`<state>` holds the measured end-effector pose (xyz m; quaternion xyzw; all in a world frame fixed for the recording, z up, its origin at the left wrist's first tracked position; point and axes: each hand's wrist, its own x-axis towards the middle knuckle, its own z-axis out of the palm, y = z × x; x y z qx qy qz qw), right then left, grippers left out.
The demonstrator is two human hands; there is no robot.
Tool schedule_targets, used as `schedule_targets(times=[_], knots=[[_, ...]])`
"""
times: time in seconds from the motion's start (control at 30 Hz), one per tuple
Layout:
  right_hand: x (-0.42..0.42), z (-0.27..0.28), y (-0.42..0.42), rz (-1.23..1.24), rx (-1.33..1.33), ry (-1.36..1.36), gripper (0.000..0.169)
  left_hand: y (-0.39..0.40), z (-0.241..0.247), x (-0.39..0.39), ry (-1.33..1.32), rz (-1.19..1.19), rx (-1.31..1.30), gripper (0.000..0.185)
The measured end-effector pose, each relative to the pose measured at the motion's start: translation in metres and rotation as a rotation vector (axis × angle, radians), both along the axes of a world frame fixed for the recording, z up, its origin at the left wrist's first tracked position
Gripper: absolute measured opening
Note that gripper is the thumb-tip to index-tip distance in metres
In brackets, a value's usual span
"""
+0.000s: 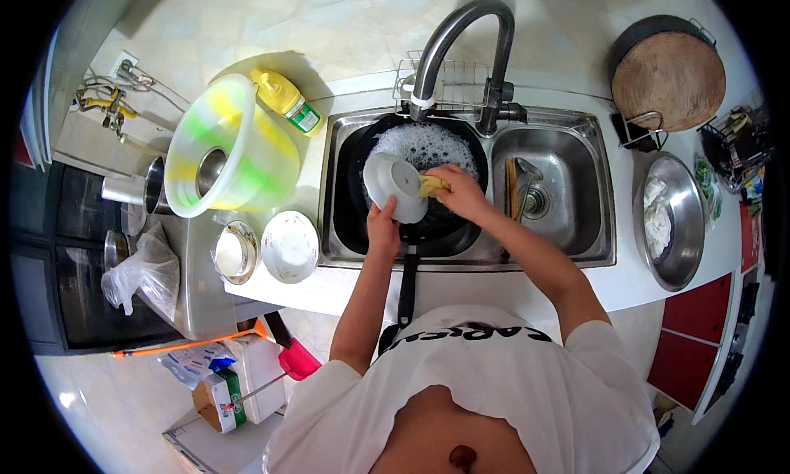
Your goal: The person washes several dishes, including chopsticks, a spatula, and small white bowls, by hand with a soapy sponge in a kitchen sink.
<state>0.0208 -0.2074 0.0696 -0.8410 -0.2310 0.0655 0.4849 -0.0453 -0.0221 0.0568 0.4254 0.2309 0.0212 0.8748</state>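
Note:
My left hand (pixel 385 228) grips a white bowl (pixel 395 187) by its lower rim, tilted so that its underside faces me. A yellow sponge or cloth (pixel 434 186) is in my right hand (pixel 460 191), pressed against the bowl's right side. Beneath both hands a dark frying pan (pixel 460 236) sits in the left basin, holding water with white suds (pixel 426 142). Its black handle (pixel 407 289) sticks out over the counter's front edge towards me. The bowl covers part of the pan.
A curved faucet (pixel 453 17) arches over the sink; chopsticks (pixel 511 187) and a ladle (pixel 528 170) lie in the right basin (pixel 571 227). Left are a patterned bowl (pixel 290 245), stacked dishes (pixel 234 255), a plastic tub (pixel 265 159) and a yellow pump bottle (pixel 287 100). A steel bowl (pixel 682 252) stands right.

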Motion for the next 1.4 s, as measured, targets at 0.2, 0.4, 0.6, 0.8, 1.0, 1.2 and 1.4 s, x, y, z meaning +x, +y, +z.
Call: schedule_targets(times=[0.2,0.4,0.6,0.8,1.0,1.2,1.4], knots=[[-0.041,0.049,0.042,0.103,0.162,-0.364,0.038,-0.011,0.001,0.011,-0.096,-0.064,-0.137,0.026],[-0.017,0.049,0.060,0.077,0.044,-0.519,0.023,-0.019,0.021,0.003,-0.132,-0.120,0.052,0.025],[0.045,0.033,0.052,-0.213,0.227,-0.288,0.021,-0.014,0.035,-0.007,-0.097,-0.292,0.139,0.028],[0.048,-0.002,0.022,-0.398,0.202,-0.022,0.024,-0.013,0.049,-0.013,-0.118,-0.169,0.047,0.032],[0.002,0.005,0.032,-0.353,0.211,-0.240,0.024,-0.017,0.042,0.000,-0.145,0.016,-0.122,0.035],[-0.025,0.056,0.049,-0.082,0.255,-0.262,0.025,-0.009,0.043,-0.002,-0.144,-0.052,-0.044,0.034],[0.014,0.026,0.038,-0.218,0.171,-0.352,0.025,-0.012,0.041,-0.014,-0.128,-0.117,0.033,0.028]])
